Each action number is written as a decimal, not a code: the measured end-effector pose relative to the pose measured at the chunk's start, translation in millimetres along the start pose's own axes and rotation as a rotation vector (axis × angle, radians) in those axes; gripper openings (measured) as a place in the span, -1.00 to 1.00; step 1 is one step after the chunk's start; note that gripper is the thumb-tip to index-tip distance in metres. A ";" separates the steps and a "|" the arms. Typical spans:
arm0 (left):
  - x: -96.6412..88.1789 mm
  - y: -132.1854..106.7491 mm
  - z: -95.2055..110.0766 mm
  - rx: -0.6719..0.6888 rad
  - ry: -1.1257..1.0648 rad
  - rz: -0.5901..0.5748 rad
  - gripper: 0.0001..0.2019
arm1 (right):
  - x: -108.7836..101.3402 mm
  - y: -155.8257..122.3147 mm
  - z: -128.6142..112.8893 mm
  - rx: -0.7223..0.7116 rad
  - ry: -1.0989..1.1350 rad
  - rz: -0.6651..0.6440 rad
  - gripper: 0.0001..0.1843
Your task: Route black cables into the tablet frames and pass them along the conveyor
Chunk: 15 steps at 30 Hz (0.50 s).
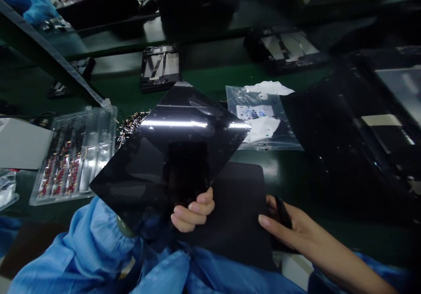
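Note:
My left hand is closed on the lower edge of a glossy black panel, which it holds up tilted like a diamond above the bench; a strip light reflects across it. Only the fingertips show past the panel's edge. My right hand rests at the right edge of a matte black mat lying flat below the panel, with a thin dark stick-like object under the thumb and fingers. Both arms wear blue sleeves.
A clear plastic tray with rows of small red parts sits at left, with a pile of small screws beside it. A plastic bag with white papers lies behind. Dark device frames lie on the green belt, and large black panels fill the right.

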<state>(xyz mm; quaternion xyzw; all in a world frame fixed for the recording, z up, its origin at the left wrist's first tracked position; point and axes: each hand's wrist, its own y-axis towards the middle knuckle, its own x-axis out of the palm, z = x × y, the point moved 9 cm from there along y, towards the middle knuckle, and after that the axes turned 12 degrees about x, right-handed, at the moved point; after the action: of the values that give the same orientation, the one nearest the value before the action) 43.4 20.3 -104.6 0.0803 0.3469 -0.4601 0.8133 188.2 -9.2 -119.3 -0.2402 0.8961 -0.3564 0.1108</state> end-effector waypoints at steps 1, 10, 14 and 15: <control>2.2 -2.2 3.2 -0.008 -0.097 -0.055 -0.52 | 0.1 0.3 0.1 0.000 0.008 0.000 -0.59; 7.7 -24.0 37.8 -0.276 -1.251 -0.246 -0.59 | 2.1 0.8 4.9 0.046 0.045 -0.038 -0.56; 11.4 -22.3 41.5 -0.415 -1.301 -0.235 -0.59 | 1.6 2.0 7.7 0.043 -0.008 -0.023 -0.55; 8.8 -22.7 40.4 -0.444 -1.298 -0.217 -0.59 | 1.4 2.3 8.3 0.039 -0.022 -0.018 -0.54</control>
<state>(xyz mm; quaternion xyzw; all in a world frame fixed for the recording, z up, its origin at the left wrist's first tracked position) 47.9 -16.7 -75.7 -0.4145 -0.1177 -0.4121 0.8028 189.3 -13.3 -126.9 -0.2500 0.8854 -0.3723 0.1221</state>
